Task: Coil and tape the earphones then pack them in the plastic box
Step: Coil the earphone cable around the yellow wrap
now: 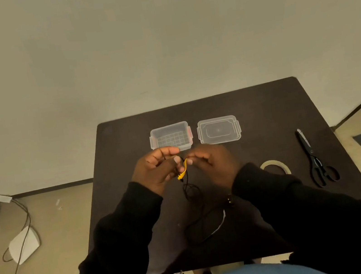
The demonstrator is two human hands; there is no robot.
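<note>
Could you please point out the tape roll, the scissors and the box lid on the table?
tape roll (pixel 283 165): head view, on the right side of its ring.
scissors (pixel 309 151): head view, near the blades' pivot.
box lid (pixel 218 130): head view, on its flat centre panel.

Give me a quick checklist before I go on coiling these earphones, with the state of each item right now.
1. Both hands on the thin black earphone cable with its yellow tag: ok, left hand and right hand pinch it above the dark table.
2. Cable coiled: not ok, loose loops hang down and lie on the table.
3. Clear plastic box open: ok, its clear lid lies beside it.
4. Box empty: ok, nothing seen inside.
5. Pale roll of tape within reach: ok, just right of the right wrist.
6. Black-handled scissors ready: ok, lying at the right edge.
</note>
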